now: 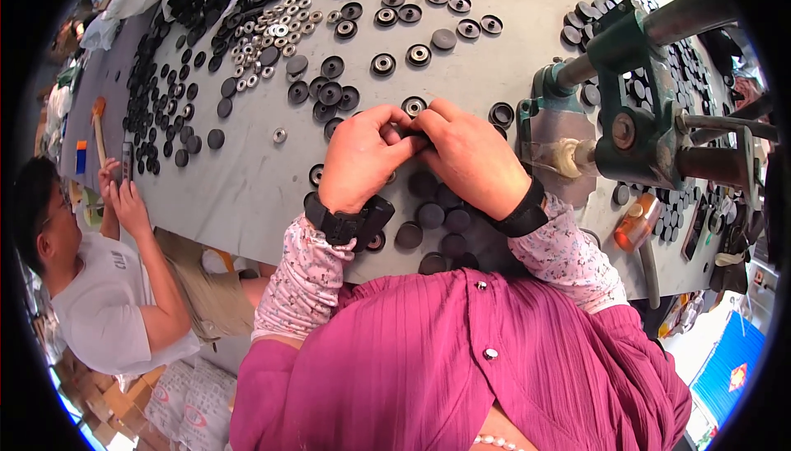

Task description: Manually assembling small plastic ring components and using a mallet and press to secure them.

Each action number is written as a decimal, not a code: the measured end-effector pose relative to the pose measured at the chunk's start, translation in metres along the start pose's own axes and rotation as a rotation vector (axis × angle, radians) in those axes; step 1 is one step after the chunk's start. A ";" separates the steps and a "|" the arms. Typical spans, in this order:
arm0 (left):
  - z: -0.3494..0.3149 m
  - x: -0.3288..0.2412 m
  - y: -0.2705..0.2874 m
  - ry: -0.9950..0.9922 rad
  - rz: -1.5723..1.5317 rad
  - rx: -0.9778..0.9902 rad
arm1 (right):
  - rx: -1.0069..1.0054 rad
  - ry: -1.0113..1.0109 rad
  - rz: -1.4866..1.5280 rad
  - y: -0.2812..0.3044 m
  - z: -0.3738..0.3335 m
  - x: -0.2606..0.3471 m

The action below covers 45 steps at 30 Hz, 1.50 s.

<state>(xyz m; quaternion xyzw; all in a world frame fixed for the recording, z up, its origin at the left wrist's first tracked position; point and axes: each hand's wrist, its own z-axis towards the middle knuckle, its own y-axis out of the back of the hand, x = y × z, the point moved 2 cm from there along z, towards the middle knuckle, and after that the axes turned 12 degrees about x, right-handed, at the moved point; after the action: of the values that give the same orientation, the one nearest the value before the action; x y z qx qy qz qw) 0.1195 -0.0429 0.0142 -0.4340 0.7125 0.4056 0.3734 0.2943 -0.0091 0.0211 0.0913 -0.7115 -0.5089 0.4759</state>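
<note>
Left hand (362, 158), right hand (476, 154): angled inward, fingertips meeting, pinched on a small dark piece (423, 140) over the grey table (255, 163). Orange bottle (635, 224), near the green press (622, 126): contents unclear from here.

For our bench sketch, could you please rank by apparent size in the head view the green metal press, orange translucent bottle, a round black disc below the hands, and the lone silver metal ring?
Green press
Orange bottle
Black disc
Silver ring
</note>
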 end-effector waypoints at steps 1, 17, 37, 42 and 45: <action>0.000 0.000 0.001 0.004 -0.001 0.002 | 0.003 -0.002 0.003 0.001 -0.001 -0.001; 0.014 -0.011 0.017 0.155 -0.079 0.160 | -0.035 0.043 0.037 -0.005 -0.004 -0.004; 0.029 -0.008 0.004 -0.323 0.636 -0.056 | -0.334 -0.038 -0.150 0.041 -0.054 -0.024; -0.004 -0.021 0.019 -0.263 0.326 -0.132 | -0.250 -0.022 -0.256 0.031 -0.066 -0.015; -0.037 -0.010 0.041 -0.162 0.399 -0.121 | -0.211 -0.023 -0.215 0.034 -0.071 -0.008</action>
<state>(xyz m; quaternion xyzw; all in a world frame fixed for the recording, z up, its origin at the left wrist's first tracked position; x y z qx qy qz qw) 0.0783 -0.0611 0.0475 -0.2719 0.7262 0.5471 0.3152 0.3653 -0.0333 0.0464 0.1107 -0.6454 -0.6302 0.4172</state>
